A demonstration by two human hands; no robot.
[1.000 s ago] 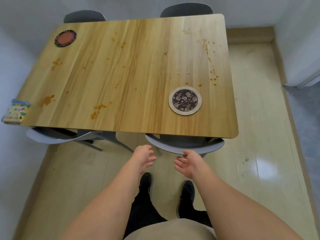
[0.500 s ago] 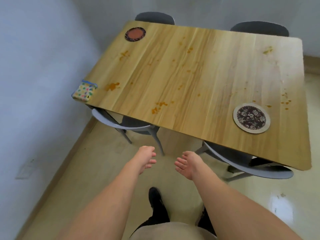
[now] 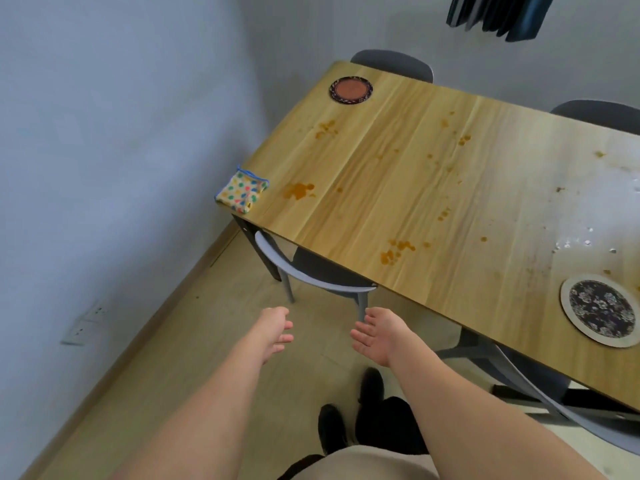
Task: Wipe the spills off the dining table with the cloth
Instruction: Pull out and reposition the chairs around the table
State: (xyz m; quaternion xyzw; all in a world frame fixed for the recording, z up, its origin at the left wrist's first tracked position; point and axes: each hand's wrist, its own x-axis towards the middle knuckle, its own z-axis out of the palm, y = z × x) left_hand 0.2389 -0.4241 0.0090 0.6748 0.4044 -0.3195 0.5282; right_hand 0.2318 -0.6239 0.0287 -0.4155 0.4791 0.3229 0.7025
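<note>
Your left hand point(image 3: 275, 332) and right hand point(image 3: 379, 336) both hang loose and hold nothing, low in the centre of the frame over the floor, short of the worktop point(image 3: 433, 202), so no wiping has begun. The folded, spotted cloth point(image 3: 242, 190) sits at the worktop's corner, at mid-left of the frame, apart from both hands and just beside an orange spill point(image 3: 299, 190), so it looks handy to pick up first. More spots scatter toward the right, around two coasters.

Bright, even daylight; a white glare washes out the worktop point(image 3: 450, 188) at its right end. Shadows are soft. Wide-angle bending curves its edges; slight blur throughout.
</note>
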